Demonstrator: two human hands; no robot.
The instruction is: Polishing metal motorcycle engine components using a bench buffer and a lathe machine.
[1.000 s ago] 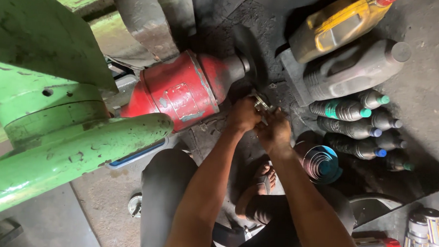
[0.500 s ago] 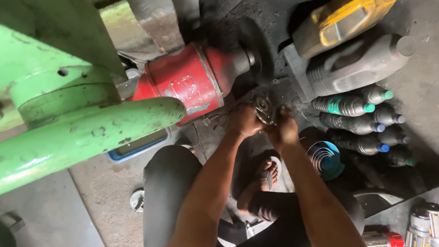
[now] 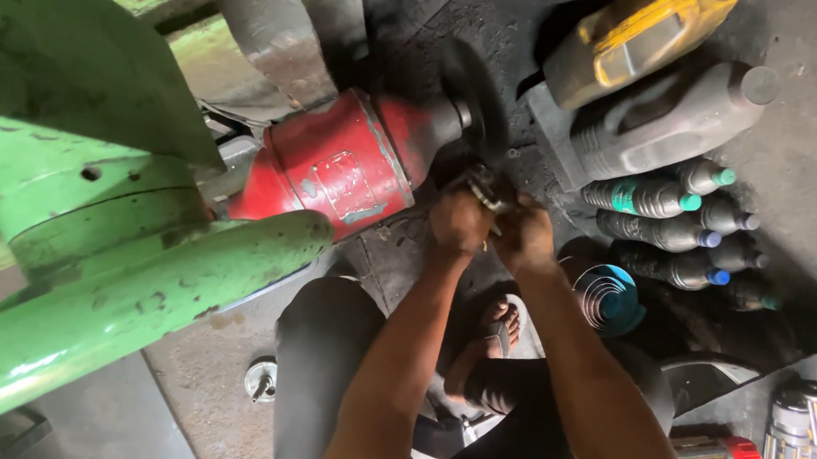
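Observation:
Both my hands meet just below the dark round end (image 3: 474,95) of a red cylindrical machine part (image 3: 342,162). My left hand (image 3: 459,221) and my right hand (image 3: 524,233) are closed together around a small greasy metal part (image 3: 486,187) that pokes up between the fingers. What kind of part it is cannot be made out. The red cylinder sticks out from a green painted machine frame (image 3: 140,273). My knees and a sandalled foot (image 3: 499,330) show below my forearms.
A yellow jug (image 3: 632,42) and a grey jug (image 3: 666,121) lie at upper right, with several dark bottles with coloured caps (image 3: 666,222) below them. A blue ribbed funnel (image 3: 607,298) lies right of my arm. Spray cans (image 3: 799,426) and a small metal cap (image 3: 260,379) rest on the floor.
The view has shifted, so the machine and my hands sit a little lower and to the right in the picture. My hands stay clasped on the small part below the red cylinder.

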